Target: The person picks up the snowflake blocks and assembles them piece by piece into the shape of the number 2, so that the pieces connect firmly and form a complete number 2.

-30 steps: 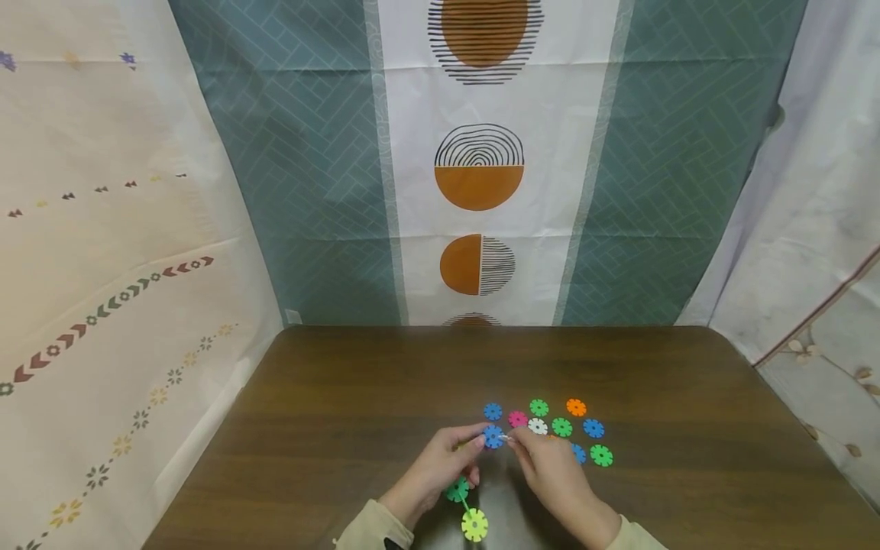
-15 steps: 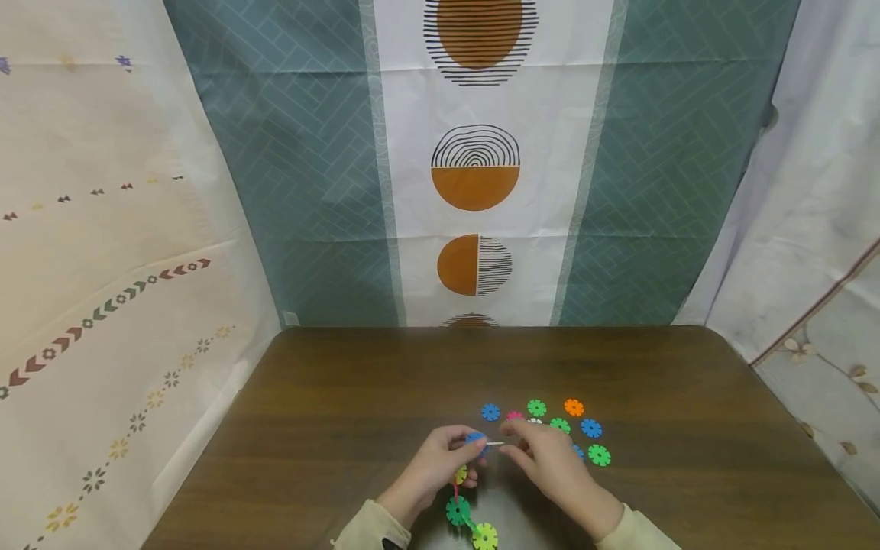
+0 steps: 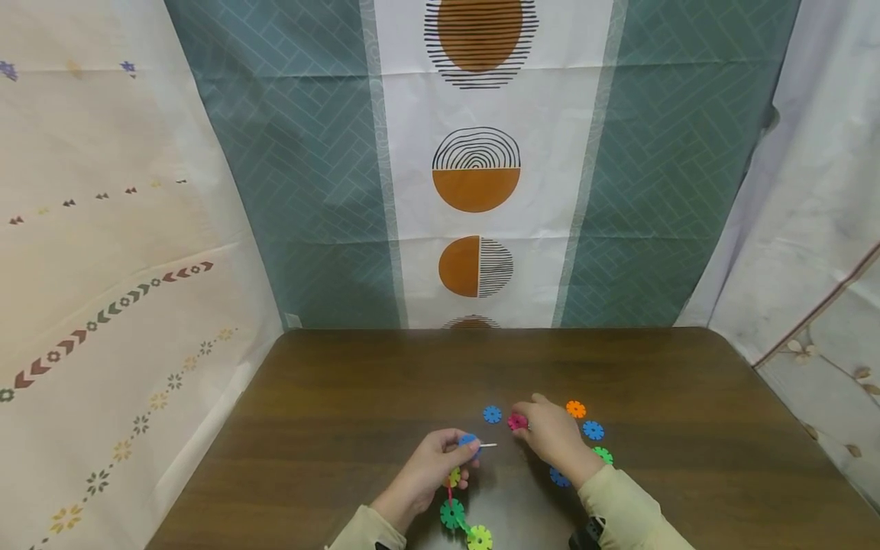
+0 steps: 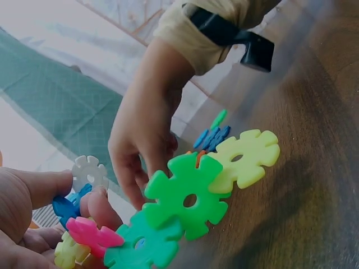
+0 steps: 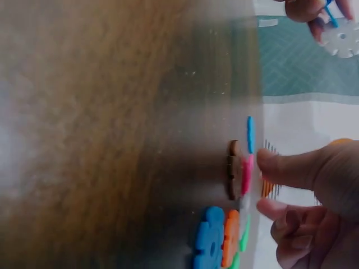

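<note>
Between its thumb and fingers my left hand (image 3: 435, 467) pinches a blue notched plastic disc (image 3: 469, 441), with a white disc (image 4: 90, 175) slotted into it. From there hangs a chain of interlocked discs: a small yellow one (image 4: 70, 250), a pink one (image 4: 94, 235), a teal-green one (image 4: 143, 241), a bright green one (image 4: 188, 196) and a yellow-green one (image 4: 247, 158). My right hand (image 3: 551, 434) reaches over the loose discs, thumb and forefinger spread apart beside a pink disc (image 3: 518, 422) on the table. Some loose discs are hidden beneath that hand.
Loose discs lie around the right hand on the dark wooden table (image 3: 344, 405): a blue one (image 3: 492, 414) to the left, an orange one (image 3: 576, 409), another blue one (image 3: 593, 430) and a green one (image 3: 603, 455) to the right. Patterned cloths hang behind and beside the table.
My right hand has let go of the white disc, now joined to the blue one, and moved forward to the loose pink disc. The left hand has shifted slightly left with the chain.
</note>
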A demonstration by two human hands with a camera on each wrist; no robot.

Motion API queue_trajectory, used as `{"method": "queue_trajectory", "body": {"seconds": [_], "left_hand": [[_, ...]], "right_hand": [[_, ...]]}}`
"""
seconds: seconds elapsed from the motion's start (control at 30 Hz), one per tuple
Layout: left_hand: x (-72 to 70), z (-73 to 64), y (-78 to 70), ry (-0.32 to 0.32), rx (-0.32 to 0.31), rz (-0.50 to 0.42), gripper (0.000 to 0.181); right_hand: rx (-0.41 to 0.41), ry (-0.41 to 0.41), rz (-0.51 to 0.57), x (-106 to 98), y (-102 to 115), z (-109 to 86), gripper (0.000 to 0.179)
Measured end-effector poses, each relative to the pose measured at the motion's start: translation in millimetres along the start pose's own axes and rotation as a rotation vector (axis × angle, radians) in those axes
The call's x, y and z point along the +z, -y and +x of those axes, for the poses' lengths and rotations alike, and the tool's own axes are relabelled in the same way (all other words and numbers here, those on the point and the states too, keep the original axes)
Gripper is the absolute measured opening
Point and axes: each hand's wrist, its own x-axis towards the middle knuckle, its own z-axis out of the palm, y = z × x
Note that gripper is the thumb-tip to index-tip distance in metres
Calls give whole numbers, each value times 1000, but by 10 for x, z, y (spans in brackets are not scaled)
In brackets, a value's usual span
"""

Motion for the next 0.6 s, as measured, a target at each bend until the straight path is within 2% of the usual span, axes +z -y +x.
{"method": "queue_trajectory", "body": {"seconds": [0.13, 0.3, 0.47, 0.6], "left_hand": [[-11, 0, 0, -3, 4, 0, 25], [-22, 8, 16, -8, 18, 13, 25], [-15, 11, 21, -5, 20, -2, 25], [-5, 13, 20, -9, 21, -17, 25]], "right_hand": [[32, 20, -22, 54, -4, 47, 29], [50, 22, 2, 70, -37, 55, 34], [56, 20, 79, 57, -58, 13, 34], [65, 1, 198, 8, -47, -42, 24]]}}
